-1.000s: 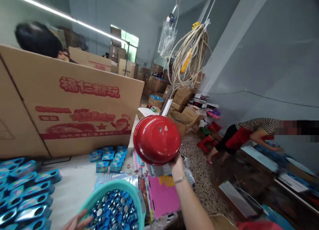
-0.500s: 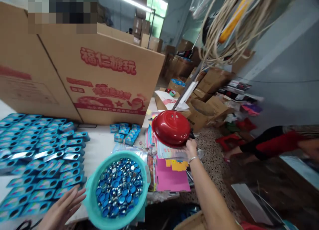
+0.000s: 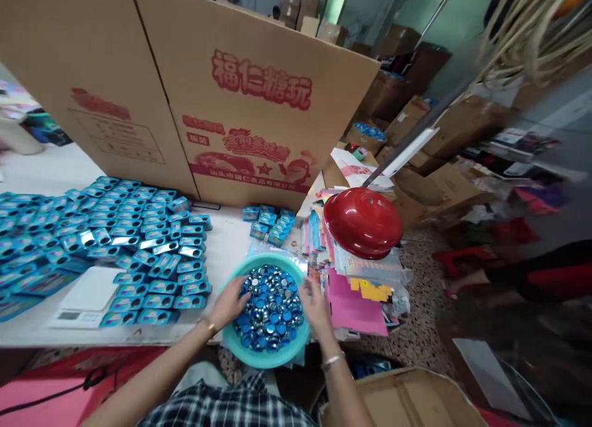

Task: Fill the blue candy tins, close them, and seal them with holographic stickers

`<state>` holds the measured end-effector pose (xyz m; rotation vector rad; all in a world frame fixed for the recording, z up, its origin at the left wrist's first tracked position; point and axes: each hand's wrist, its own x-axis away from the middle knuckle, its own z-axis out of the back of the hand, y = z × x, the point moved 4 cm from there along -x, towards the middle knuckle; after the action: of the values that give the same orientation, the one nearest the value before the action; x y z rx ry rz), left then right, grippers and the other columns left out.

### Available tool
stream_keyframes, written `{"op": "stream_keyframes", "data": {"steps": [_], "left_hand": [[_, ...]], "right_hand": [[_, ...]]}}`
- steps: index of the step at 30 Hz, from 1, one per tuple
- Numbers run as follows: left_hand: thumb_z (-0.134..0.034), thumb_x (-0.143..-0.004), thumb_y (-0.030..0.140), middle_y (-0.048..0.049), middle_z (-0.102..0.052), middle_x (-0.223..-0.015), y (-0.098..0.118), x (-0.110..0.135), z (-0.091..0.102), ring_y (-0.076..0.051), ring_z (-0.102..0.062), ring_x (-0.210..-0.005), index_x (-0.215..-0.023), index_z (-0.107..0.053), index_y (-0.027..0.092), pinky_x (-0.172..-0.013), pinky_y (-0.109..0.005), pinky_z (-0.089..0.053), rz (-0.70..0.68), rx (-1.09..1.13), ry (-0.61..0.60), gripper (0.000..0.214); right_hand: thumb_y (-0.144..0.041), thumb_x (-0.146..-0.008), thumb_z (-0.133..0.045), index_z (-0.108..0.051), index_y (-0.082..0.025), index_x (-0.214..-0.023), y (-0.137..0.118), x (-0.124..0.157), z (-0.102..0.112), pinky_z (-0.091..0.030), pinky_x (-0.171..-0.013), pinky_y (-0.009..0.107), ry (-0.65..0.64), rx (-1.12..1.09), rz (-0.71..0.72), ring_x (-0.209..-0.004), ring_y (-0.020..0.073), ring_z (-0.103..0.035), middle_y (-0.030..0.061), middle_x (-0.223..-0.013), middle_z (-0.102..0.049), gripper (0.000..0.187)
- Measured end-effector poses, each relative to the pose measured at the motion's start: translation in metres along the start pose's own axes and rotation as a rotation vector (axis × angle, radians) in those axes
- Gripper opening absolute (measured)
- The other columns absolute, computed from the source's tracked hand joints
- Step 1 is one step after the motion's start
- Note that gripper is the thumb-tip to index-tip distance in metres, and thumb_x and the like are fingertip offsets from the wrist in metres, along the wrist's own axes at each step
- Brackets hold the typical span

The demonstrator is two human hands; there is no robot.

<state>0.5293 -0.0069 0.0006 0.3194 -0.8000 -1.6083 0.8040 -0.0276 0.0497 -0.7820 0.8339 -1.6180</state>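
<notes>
Both your hands flank a teal basin (image 3: 266, 358) of blue-and-silver round pieces (image 3: 268, 310), set at the near edge of a white worktable (image 3: 222, 230). Your left hand (image 3: 229, 305) reaches over the basin's left rim, open, thumb parted from the fingers, with no piece visible in it. Your right hand (image 3: 315, 304) is at the basin's right rim, too blurred to tell whether its fingers close on the edge. The step in hand looks like placing both hands at the basin. The next move seems to call for a firm, even hold on both sides if the basin is to shift, or fingers dipped inward if pieces are to be taken.

Left of the basin lie rows of blue boxes (image 3: 160, 285) and a white scale (image 3: 87, 294); beyond it, a smaller box cluster (image 3: 272, 220). Beyond and right of the basin, a red bowl (image 3: 363, 220) rests upside down on stacked printed sheets (image 3: 317, 230).
</notes>
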Motion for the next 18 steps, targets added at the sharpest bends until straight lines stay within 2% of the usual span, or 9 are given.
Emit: {"op": "stream_keyframes", "data": {"steps": [1,3,5,7,9,12,15,18], "left_hand": [[-0.053,-0.085,0.026,-0.0163,-0.048,-0.14,0.002,-0.01,-0.007,-0.028,-0.044,-0.13,-0.138,-0.043,0.013,-0.11,-0.041,-0.035,-0.039,-0.082,-0.047,0.055],[-0.059,-0.078,0.018,-0.0155,-0.043,-0.143,0.003,-0.026,-0.019,-0.03,-0.039,-0.133,-0.141,-0.04,0.016,-0.109,-0.043,-0.035,-0.075,-0.159,-0.125,0.065],[-0.061,-0.074,0.012,-0.016,-0.042,-0.143,0.002,-0.036,-0.028,-0.034,-0.038,-0.131,-0.139,-0.043,0.018,-0.104,-0.046,-0.04,-0.083,-0.185,-0.182,0.068],[-0.059,-0.073,0.009,-0.0188,-0.042,-0.14,-0.001,-0.041,-0.034,-0.037,-0.04,-0.129,-0.135,-0.046,0.017,-0.099,-0.048,-0.043,-0.087,-0.208,-0.23,0.064],[-0.057,-0.075,0.009,-0.0208,-0.043,-0.137,-0.004,-0.044,-0.036,-0.038,-0.042,-0.127,-0.132,-0.048,0.014,-0.097,-0.047,-0.043,-0.09,-0.207,-0.263,0.057],[-0.054,-0.079,0.01,-0.0201,-0.044,-0.133,-0.007,-0.045,-0.034,-0.035,-0.051,-0.12,-0.126,-0.051,0.013,-0.098,-0.045,-0.043,-0.075,-0.164,-0.297,0.048],[-0.049,-0.083,0.012,-0.0186,-0.048,-0.131,-0.009,-0.046,-0.031,-0.03,-0.059,-0.111,-0.122,-0.053,0.014,-0.097,-0.043,-0.044,-0.024,-0.064,-0.305,0.039],[-0.049,-0.085,0.013,-0.0165,-0.058,-0.121,-0.008,-0.048,-0.027,-0.031,-0.058,-0.115,-0.118,-0.056,0.014,-0.1,-0.043,-0.041,0.035,0.102,-0.277,0.034]], "right_hand": [[-0.047,-0.08,-0.059,-0.059,-0.016,-0.12,0.001,0.007,-0.034,-0.047,-0.089,0.041,-0.05,0.038,-0.004,-0.099,0.0281,-0.059,0.0138,-0.109,-0.064,0.05],[-0.045,-0.081,-0.058,-0.054,-0.014,-0.13,0.005,0.013,-0.088,-0.04,-0.098,0.047,-0.078,0.271,-0.052,-0.113,0.0341,-0.052,0.0186,-0.121,-0.058,0.058],[-0.046,-0.081,-0.059,-0.048,-0.014,-0.137,0.008,0.012,-0.125,-0.037,-0.1,0.051,-0.081,0.408,-0.113,-0.122,0.0388,-0.043,0.0216,-0.135,-0.048,0.065],[-0.046,-0.079,-0.06,-0.046,-0.019,-0.139,0.008,0.01,-0.148,-0.036,-0.098,0.053,-0.065,0.417,-0.156,-0.125,0.041,-0.039,0.0203,-0.14,-0.042,0.067],[-0.043,-0.082,-0.057,-0.047,-0.022,-0.138,0.006,0.007,-0.162,-0.036,-0.099,0.052,-0.036,0.371,-0.177,-0.124,0.0389,-0.04,0.0178,-0.137,-0.045,0.061],[-0.037,-0.087,-0.046,-0.055,-0.019,-0.128,0.005,0.0,-0.17,-0.038,-0.098,0.043,-0.012,0.285,-0.201,-0.114,0.0302,-0.05,0.0154,-0.126,-0.053,0.045],[-0.033,-0.084,-0.048,-0.065,-0.017,-0.105,0.009,-0.01,-0.163,-0.041,-0.093,0.037,-0.009,0.162,-0.221,-0.101,0.0249,-0.057,0.0113,-0.108,-0.062,0.031],[-0.039,-0.079,-0.053,-0.064,-0.018,-0.084,0.015,-0.017,-0.146,-0.046,-0.083,0.034,0.003,0.008,-0.237,-0.087,0.0222,-0.059,0.0064,-0.086,-0.065,0.025]]}}
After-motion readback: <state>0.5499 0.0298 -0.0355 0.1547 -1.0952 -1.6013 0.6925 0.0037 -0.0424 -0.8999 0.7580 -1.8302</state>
